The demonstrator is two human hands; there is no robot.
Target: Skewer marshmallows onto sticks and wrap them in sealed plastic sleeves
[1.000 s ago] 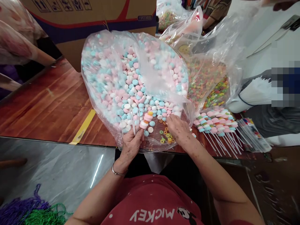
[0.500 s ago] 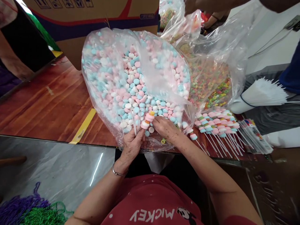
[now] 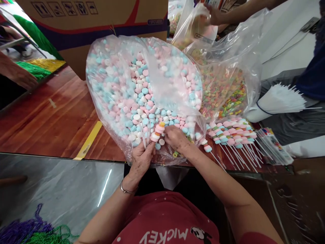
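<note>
My left hand (image 3: 140,158) grips a small bunch of white sticks (image 3: 146,135) at the mouth of a big clear bag of pink, blue and white candies (image 3: 132,81). One stick carries a short stack of candies (image 3: 157,131). My right hand (image 3: 175,139) is closed in a pinch right beside that stack, fingertips at its top; what it pinches is hidden. A few coloured ring candies (image 3: 175,154) lie under my right wrist.
A second clear bag of coloured rings (image 3: 225,91) stands to the right. Finished candy sticks (image 3: 232,134) lie fanned beside it, with a bundle of white sticks (image 3: 279,100) and small packets (image 3: 273,145) further right. Another person's hand (image 3: 213,13) holds a bag at the back. A cardboard box (image 3: 91,20) stands behind; bead strings (image 3: 30,232) lie near left.
My right hand moved left from the loose rings to the candy stack on the stick. Another person's hand came in at the top and took hold of a bag.
</note>
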